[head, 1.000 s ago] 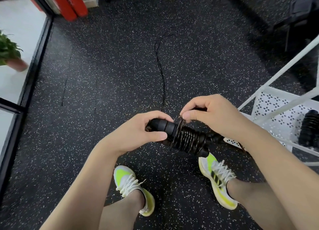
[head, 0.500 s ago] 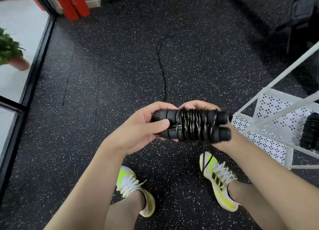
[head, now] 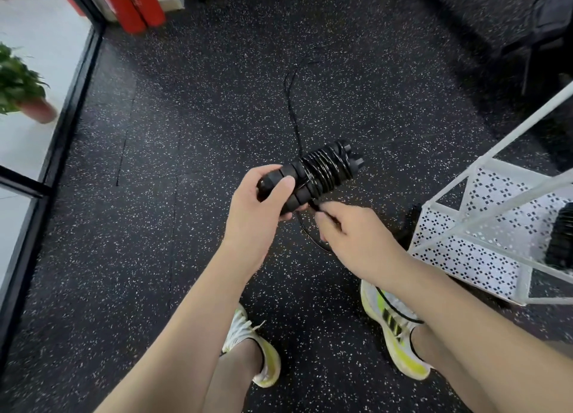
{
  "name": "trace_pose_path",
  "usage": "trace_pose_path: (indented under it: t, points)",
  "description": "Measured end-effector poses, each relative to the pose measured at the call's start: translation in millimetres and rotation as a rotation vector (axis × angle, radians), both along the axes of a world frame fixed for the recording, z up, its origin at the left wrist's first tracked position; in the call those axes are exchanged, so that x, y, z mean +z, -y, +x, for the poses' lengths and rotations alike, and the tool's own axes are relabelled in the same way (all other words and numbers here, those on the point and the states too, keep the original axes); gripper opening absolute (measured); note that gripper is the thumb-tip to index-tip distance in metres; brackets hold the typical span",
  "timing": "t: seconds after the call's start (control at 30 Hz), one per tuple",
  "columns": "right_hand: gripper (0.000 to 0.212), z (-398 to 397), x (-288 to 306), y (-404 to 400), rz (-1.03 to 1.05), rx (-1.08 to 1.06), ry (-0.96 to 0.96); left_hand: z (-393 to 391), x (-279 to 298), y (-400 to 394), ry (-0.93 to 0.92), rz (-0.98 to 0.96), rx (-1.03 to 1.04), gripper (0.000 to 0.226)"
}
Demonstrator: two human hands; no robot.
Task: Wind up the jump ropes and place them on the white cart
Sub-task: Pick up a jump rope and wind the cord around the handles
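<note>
**Jump rope half wound, loose cord trailing underfoot**

Jump rope handles [head: 313, 174], two black ones held side by side, sit in our left hand [head: 263, 208], whose fingers and thumb curl around their near end. Shiny black cord is coiled many times around the far half of the pair. Our right hand [head: 350, 233], just below the bundle, pinches the free cord [head: 310, 239] between curled fingers.

We judge several risks. A strand loops down across our right shoe [head: 393, 326], so a step could snag it and yank the coils loose. More cord trails away over the speckled floor [head: 186, 164] and could catch or kink as we pull it in. If the right hand slackens, the slick turns near the handle tips may slide off the end.

A white cart [head: 483, 236] with perforated shelves stands close on our right; its slanted rails cross above the shelf and would need reaching around. Something dark and coiled [head: 561, 239] already lies on that shelf, likely another wound rope, though it is partly cut off. Further left we see a potted plant [head: 21, 87] beyond a black floor frame, and red cylinders [head: 136, 3] standing at the far wall.
</note>
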State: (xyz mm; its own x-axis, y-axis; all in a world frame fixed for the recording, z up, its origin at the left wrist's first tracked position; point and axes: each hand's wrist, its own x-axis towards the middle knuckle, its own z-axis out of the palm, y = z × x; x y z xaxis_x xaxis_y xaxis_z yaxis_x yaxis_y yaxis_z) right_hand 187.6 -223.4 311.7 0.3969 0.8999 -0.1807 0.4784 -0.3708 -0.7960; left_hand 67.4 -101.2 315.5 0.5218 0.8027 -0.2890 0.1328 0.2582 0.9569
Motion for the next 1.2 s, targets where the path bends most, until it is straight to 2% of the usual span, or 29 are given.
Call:
trace_pose_path:
  t: [0.07, 0.23, 0.33, 0.53, 0.7, 0.8, 1.0, 1.1, 1.17, 1.2]
  points:
    - [0.028, -2, 1, 2, -0.027, 0.060, 0.052, -1, -4, -1, -0.105, 0.122, 0.030, 0.020]
    - [0.018, 1, 12, 6, -0.046, 0.141, 0.117, -8, -9, -4, -0.341, 0.268, -0.005, 0.032]
    - [0.024, 11, 23, 4, -0.039, 0.179, 0.152, -10, -4, -5, -0.362, 0.349, -0.100, 0.028]
    - [0.010, 40, 29, 7, 0.032, 0.103, 0.243, -14, -4, -7, -0.352, 0.407, -0.347, 0.033]
    - [0.005, 52, 25, 6, 0.149, 0.235, 0.311, -12, 0, -4, -0.276, 0.323, -0.503, 0.032]
    - [0.005, 57, 24, 6, 0.129, 0.260, 0.310, -15, 2, -8, -0.227, 0.267, -0.552, 0.031]
    - [0.004, 64, 36, 10, 0.057, 0.180, 0.081, -20, 8, -10, -0.042, 0.004, -0.601, 0.026]
    - [0.017, 58, 44, 8, 0.047, 0.133, -0.018, -17, 7, -8, 0.131, -0.178, -0.571, 0.030]
    - [0.042, 53, 42, 2, 0.076, 0.048, 0.000, -11, 7, -1, 0.254, -0.284, -0.528, 0.031]
    - [0.052, 51, 41, 5, 0.003, -0.028, -0.108, -7, 8, 5, 0.308, -0.335, -0.501, 0.033]
